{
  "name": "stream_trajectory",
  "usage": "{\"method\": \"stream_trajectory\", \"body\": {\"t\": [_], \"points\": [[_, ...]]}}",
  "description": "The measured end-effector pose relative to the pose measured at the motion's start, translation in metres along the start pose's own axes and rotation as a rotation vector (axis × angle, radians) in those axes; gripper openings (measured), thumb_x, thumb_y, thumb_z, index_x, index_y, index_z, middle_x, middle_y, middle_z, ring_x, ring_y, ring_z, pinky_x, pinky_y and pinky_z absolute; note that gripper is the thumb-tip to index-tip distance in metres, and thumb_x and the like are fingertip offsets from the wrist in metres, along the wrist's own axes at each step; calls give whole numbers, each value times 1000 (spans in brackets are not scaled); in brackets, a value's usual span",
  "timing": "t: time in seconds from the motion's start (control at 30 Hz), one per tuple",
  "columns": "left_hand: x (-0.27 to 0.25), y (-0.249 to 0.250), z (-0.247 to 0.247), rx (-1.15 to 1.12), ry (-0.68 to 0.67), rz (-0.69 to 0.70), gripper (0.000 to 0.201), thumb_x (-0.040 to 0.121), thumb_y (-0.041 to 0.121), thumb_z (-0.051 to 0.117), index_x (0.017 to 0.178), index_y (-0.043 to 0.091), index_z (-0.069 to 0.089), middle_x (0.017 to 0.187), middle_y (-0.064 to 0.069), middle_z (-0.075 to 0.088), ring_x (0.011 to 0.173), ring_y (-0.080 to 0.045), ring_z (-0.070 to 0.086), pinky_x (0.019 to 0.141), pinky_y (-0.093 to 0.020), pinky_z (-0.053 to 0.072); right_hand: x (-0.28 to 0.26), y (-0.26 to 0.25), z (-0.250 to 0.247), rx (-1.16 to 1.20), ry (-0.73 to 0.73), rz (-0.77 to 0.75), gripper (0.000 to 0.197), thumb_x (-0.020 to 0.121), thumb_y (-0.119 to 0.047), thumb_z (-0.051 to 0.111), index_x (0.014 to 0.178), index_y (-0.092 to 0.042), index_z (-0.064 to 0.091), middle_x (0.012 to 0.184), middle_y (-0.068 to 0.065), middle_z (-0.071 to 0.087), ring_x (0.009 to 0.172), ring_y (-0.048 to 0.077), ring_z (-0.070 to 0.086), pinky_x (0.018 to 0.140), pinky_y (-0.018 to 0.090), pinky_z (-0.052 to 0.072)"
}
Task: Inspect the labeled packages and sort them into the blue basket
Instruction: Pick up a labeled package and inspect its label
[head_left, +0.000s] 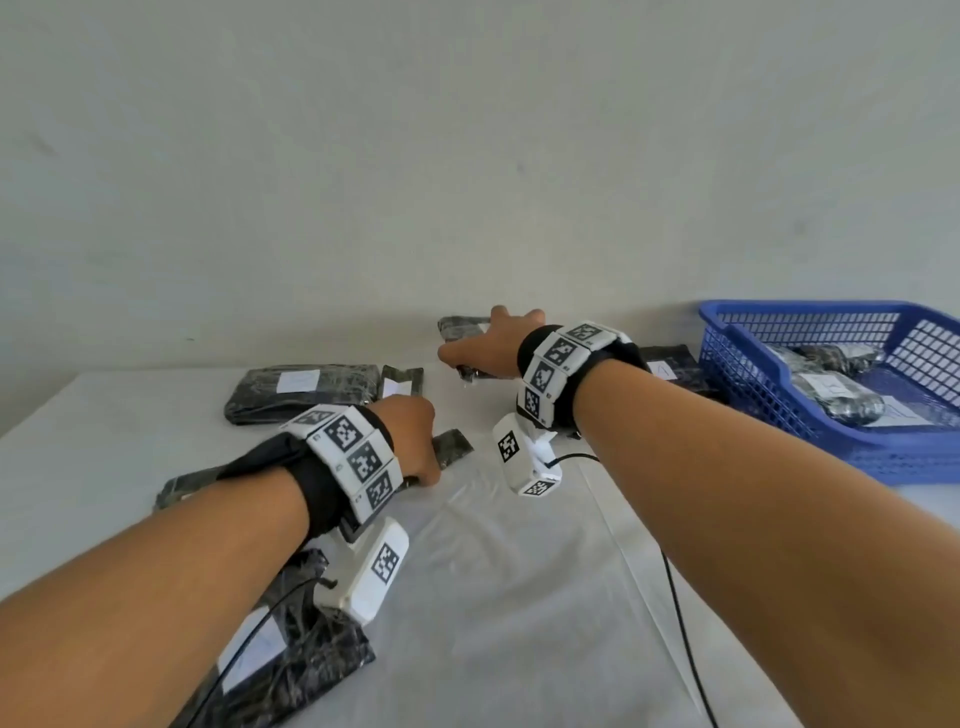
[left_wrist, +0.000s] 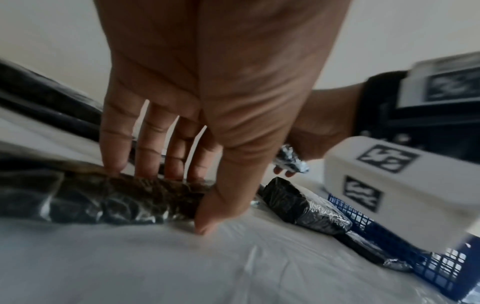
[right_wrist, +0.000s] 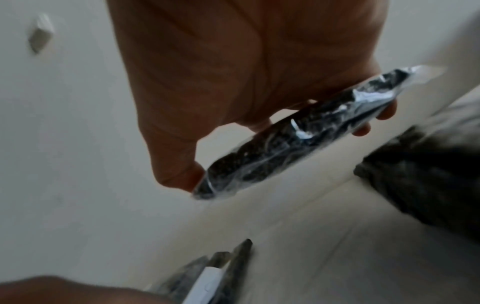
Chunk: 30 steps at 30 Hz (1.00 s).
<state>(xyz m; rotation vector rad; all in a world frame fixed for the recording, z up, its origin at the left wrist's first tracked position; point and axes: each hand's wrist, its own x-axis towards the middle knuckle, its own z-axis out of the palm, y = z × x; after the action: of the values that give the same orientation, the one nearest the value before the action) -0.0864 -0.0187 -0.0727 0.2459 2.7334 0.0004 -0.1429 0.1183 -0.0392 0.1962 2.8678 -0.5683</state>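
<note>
Two bare forearms reaching over a white-covered tabletop (head_left: 519, 597), each wrist wrapped in a black band with black-and-white marker tiles.

Right hand (head_left: 488, 345) extended farther away, lifted off the tabletop, thumb and fingers pinched on a slim dark plastic-wrapped package (right_wrist: 293, 135); from the right wrist view, package held edge-on and tilted, thumb at its lower end, fingertips (right_wrist: 361, 130) showing behind its upper end.

Left hand (head_left: 410, 439) nearer and lower, fingers (left_wrist: 148, 148) straight and spread, pressing down on the edge of a flat dark package (left_wrist: 109, 197) lying on the tabletop, thumb tip touching the white cover just beside it. No curl around the package visible.

Blue basket (head_left: 753, 384) well to the right of the right hand, at the tabletop's far right, already holding dark wrapped packages (head_left: 836, 389) with white labels. One more labeled package (head_left: 670, 366) between the right wrist and the basket.

Beyond the left hand, a larger labeled package (head_left: 304, 389) and a small one (head_left: 401, 382) just beside it. Under the left forearm, another dark labeled package (head_left: 291, 665).
</note>
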Motion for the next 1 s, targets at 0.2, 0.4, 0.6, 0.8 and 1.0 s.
{"method": "stream_trajectory", "body": {"t": [0.2,0.4,0.6,0.8,1.0], "points": [[-2,-16,-2,-35,-28,82,46,87,27,77,126,9,61,119,-9,67,100,-21,61,83,-32,53,40,-9,29,-111,10,-21,105,77,-76,62,160,-24,23,152,19,32,138,47,43,102,51,45],[2,-20,0,-72,-16,98,50,85,29,79,129,13,61,119,-5,67,101,-19,61,86,-30,54,39,-8,47,-308,46,-62,102,76,-77,65,152,-20,28,150,26,34,139,50,38,114,61,36],[2,-23,1,-104,-7,99,49,86,27,81,129,10,61,123,-7,66,106,-22,62,87,-33,53,25,24,13,-18,29,-46,76,97,-63,47,155,-15,33,145,17,49,129,38,51,105,45,45],[6,-17,2,-67,-14,77,58,86,27,80,134,10,53,124,-7,62,98,-22,55,81,-32,48,1,64,-9,-303,-165,-87,71,69,-60,76,125,-20,61,119,2,70,104,25,66,99,41,55],[6,-8,1,-84,10,33,67,85,23,80,137,6,40,92,-3,53,87,-24,56,62,-30,45,-27,84,-10,-451,-127,-156,79,87,-45,80,151,-16,44,144,9,58,127,28,57,98,34,46]]}}
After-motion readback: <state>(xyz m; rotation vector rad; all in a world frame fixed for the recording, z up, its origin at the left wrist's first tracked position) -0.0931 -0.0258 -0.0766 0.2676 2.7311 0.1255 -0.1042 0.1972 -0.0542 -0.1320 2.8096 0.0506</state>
